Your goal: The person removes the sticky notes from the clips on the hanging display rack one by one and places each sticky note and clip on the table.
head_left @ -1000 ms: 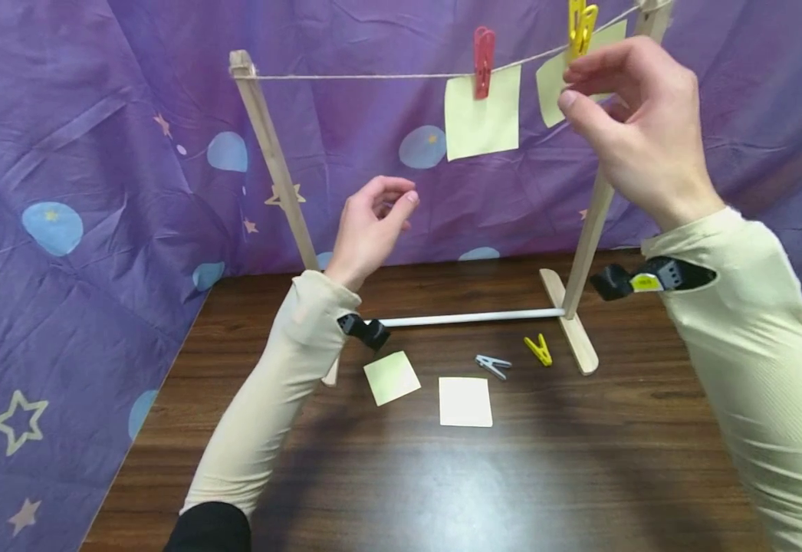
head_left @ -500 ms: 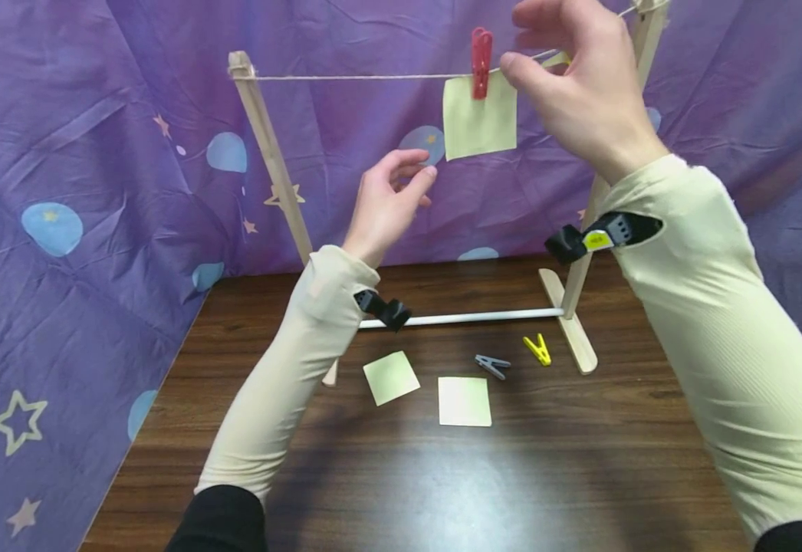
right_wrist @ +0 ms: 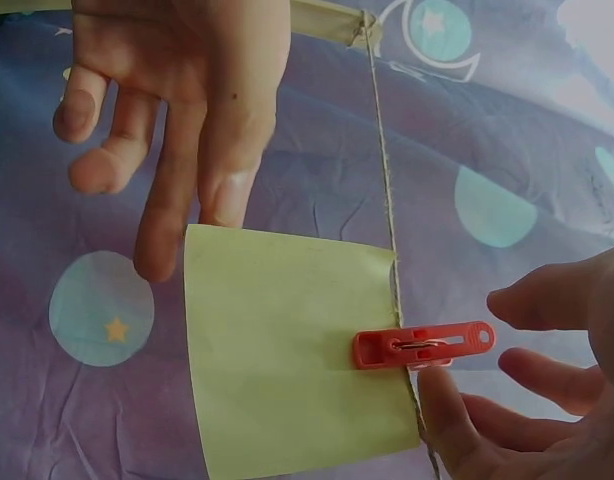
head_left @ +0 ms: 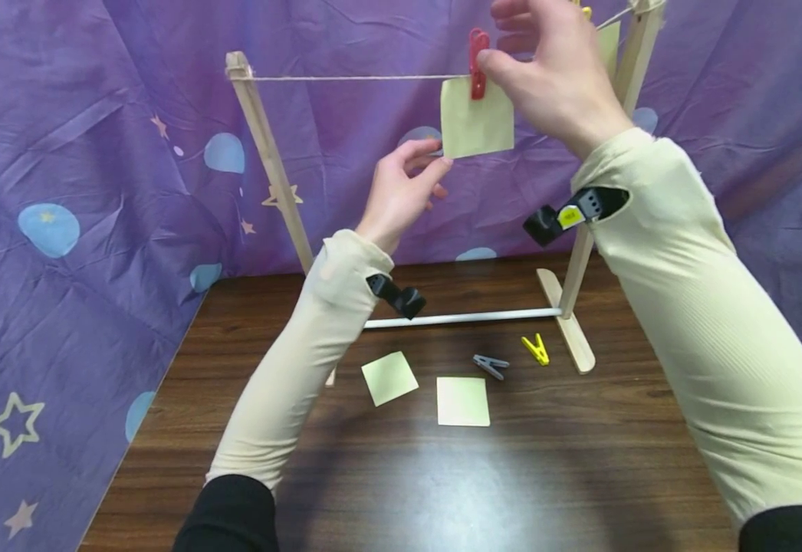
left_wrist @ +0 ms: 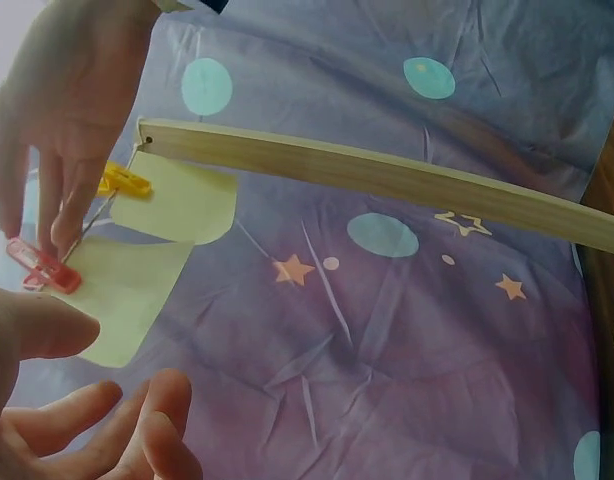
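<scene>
Currently we see the right hand [head_left: 556, 77], fingers parted, around the red clip [right_wrist: 424, 347] pinning a note [head_left: 477, 126] to the string [head_left: 346, 77]; the left hand [head_left: 404, 184] gapes just beside the note's lower corner. Unclipping seems in hand, needing a squeeze next.

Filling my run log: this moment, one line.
paper note: clipped to string; right hand: at red clothespin; left hand: near note's corner
</scene>
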A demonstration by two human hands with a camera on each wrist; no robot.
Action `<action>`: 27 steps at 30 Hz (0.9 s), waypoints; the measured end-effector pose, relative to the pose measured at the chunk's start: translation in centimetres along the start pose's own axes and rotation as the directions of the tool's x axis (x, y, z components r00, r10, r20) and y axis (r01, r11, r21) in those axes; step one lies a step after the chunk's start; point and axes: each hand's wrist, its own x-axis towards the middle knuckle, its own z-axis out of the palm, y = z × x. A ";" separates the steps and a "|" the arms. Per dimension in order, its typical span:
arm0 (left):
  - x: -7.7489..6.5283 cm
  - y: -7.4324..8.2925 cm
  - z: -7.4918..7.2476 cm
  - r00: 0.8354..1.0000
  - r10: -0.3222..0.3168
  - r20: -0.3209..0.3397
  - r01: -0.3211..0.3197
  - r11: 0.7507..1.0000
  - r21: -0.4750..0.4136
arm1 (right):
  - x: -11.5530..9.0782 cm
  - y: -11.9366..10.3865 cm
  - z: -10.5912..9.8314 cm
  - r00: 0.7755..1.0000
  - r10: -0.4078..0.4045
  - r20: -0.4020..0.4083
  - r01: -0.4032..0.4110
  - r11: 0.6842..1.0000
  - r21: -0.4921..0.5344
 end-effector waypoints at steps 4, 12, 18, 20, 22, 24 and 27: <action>0.2 0.3 0.3 1.000 -0.014 0.004 0.014 1.000 0.011 | 0.2 -0.2 0.2 0.999 0.032 0.026 -0.032 0.999 0.002; 0.6 0.6 0.8 0.999 -0.029 0.015 0.029 0.999 -0.015 | 0.5 -0.2 0.6 0.997 0.058 0.059 -0.057 0.998 -0.011; 0.7 0.6 1.2 0.999 -0.033 0.025 0.034 0.999 -0.032 | 0.4 -0.1 1.0 0.998 0.039 0.057 -0.036 0.998 -0.048; 0.7 0.6 1.3 0.999 -0.028 0.026 0.029 0.999 -0.040 | 0.4 -0.1 1.1 0.998 0.029 0.051 -0.026 0.998 -0.052; 0.7 0.6 1.3 1.000 -0.014 0.027 0.015 0.999 -0.047 | 0.4 -0.1 1.1 0.999 0.025 0.043 -0.023 0.999 -0.030; 0.8 0.5 1.4 1.000 -0.004 0.025 0.005 0.998 -0.056 | 0.5 -0.1 1.1 0.999 0.016 0.033 -0.015 1.000 -0.019; 0.8 0.5 1.5 1.000 0.014 0.024 -0.012 0.998 -0.063 | 0.5 0.0 1.0 1.000 0.013 0.017 -0.013 1.000 0.009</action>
